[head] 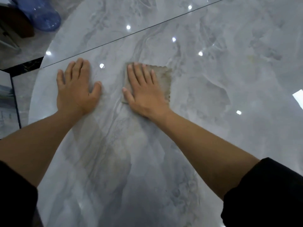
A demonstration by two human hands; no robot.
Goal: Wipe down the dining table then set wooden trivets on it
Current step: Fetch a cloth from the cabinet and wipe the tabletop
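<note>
Most of the view is filled by a glossy, grey, marble-patterned dining table [213, 145], on which small bright reflections of lamps are scattered. A thin dark seam [131, 34] is drawn slantwise across the top, just beyond the fingertips of both hands.

The left hand [77, 89] is laid palm down on the bare tabletop, its fingers straight and slightly spread, the thumb held out toward the other hand; nothing is held in it. The right hand [144, 92] is pressed flat on a folded beige-grey cloth [164, 76], fingers straight and close together, so that the cloth is pinned to the table under the palm. Part of the cloth is left uncovered beyond the little-finger side and just past the fingertips, and its scalloped edge can be seen there. A strip of bare table is left between the two hands.

Both forearms are bared, and black sleeves [270, 194] are seen at the lower corners. Far beyond the left hand, past the table's rounded edge, a blue translucent object [44, 15] is seen blurred above a shiny tiled floor [9, 102].
</note>
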